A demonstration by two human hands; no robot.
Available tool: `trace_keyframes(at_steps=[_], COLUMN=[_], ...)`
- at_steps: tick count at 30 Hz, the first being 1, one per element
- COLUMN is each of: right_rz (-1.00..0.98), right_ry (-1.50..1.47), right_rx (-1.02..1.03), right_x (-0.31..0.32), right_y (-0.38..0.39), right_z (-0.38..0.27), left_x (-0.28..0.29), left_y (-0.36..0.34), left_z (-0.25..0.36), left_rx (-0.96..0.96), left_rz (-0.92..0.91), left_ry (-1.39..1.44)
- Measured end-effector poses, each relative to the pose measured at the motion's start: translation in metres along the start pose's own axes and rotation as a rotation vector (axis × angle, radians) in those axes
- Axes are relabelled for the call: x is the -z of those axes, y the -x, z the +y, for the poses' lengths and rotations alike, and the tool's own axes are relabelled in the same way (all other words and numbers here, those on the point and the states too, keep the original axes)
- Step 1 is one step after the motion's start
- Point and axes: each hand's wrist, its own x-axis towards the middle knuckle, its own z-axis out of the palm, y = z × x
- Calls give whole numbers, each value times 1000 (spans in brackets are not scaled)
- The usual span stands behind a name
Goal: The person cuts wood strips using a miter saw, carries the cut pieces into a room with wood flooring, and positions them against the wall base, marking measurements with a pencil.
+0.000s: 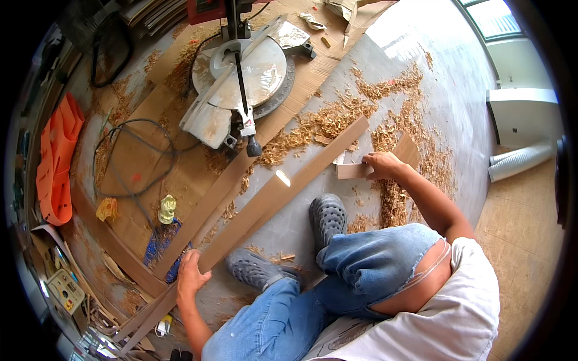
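Pinching a short wood block (pixel 351 171) beside a long plank (pixel 256 207) is the right hand (pixel 383 165), while the left hand (pixel 189 278) curls half-open at the plank's near end, hold unclear; both pieces look cut but unjoined.

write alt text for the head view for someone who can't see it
A right hand grips a short wood piece; the left hand is beside the near end of a long board. Wood shavings and a miter saw lie beyond.
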Motion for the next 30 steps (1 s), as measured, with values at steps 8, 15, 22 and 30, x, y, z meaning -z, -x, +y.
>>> trace_keyframes(at_steps=[8,15,22,30], right_rz=[555,571,846,804], right_ry=[-162,-307,-609,-1368], right_rx=[-144,-419,-575,-190], right_x=[12,0,-10,8], right_y=[-23,-38,-52,-68], right_z=[-14,-21,39,70], left_x=[-36,-65,-74,-74], left_y=[10,18,30,32], left_z=[-2,-5,-11,-9], left_rx=[71,-3,-69,-149], left_rz=[62,297,424,531], left_ry=[-65,-223,-280,-335])
